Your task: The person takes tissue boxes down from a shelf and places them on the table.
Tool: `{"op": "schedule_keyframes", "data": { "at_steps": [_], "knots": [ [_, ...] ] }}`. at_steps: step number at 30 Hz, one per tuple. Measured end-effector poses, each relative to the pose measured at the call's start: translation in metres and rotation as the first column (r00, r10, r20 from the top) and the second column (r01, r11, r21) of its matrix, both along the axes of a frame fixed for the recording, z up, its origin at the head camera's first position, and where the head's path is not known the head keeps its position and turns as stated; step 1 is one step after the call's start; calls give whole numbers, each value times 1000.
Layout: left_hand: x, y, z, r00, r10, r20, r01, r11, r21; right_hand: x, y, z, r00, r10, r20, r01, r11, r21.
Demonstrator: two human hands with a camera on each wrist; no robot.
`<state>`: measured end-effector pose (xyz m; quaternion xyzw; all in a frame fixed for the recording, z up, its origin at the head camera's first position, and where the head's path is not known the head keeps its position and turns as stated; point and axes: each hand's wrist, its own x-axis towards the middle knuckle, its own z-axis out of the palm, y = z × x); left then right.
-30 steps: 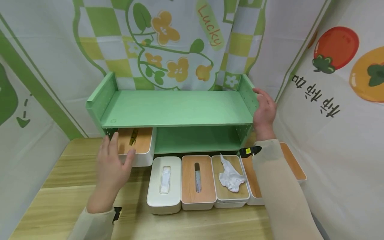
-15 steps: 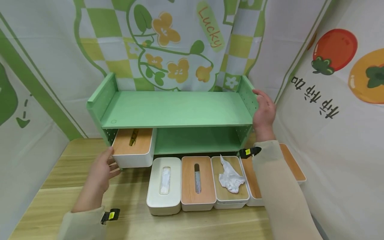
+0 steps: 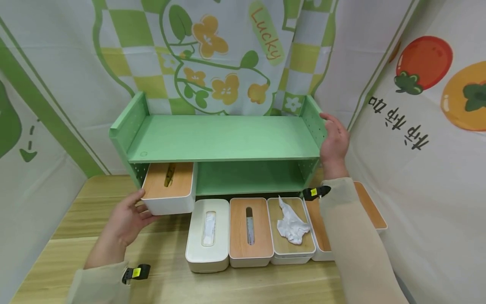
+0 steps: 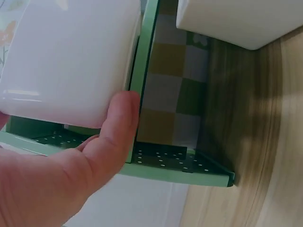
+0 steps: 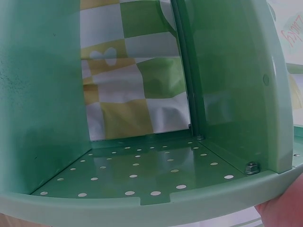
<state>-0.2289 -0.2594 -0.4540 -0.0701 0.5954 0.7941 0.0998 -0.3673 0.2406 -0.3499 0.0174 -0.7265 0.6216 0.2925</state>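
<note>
A white tissue box with a wood-look lid sits at the left end of the green shelf's lower level, its front jutting past the shelf edge. My left hand grips its front left corner, thumb on the side near the lid and fingers under the bottom. In the left wrist view, a finger lies against the white box. At the shelf's right side panel, my right hand rests on the outer edge with fingers extended. Only a patch of it shows in the right wrist view.
Before the shelf stand a cream tissue box, a wood-lidded box and one with a white tissue sticking out. Another orange-lidded box lies partly behind my right sleeve. Printed cloth walls surround the wooden table.
My left hand has moved from over the box's front down to its lower left corner and taken hold. The box has come slightly forward. My right hand stays put.
</note>
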Motion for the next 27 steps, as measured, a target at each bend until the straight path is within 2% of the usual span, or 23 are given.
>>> {"op": "schedule_keyframes", "data": {
  "at_steps": [6, 13, 20, 27],
  "knots": [
    [-12, -7, 1, 995, -98, 11, 98, 995, 2, 0, 0, 1, 1000, -5, 1, 5, 1000, -6],
    [-23, -19, -3, 978, -207, 21, 206, 977, 52, -1, 0, 0, 1000, -5, 8, 5, 1000, -3],
    [-22, -26, -4, 967, -253, -12, 253, 963, 90, -1, -1, 0, 1000, 4, 4, -4, 1000, -3],
    [-14, -25, -3, 968, -249, 2, 249, 968, 1, 0, 0, 0, 1000, -7, 9, 7, 1000, 4]
  ]
}}
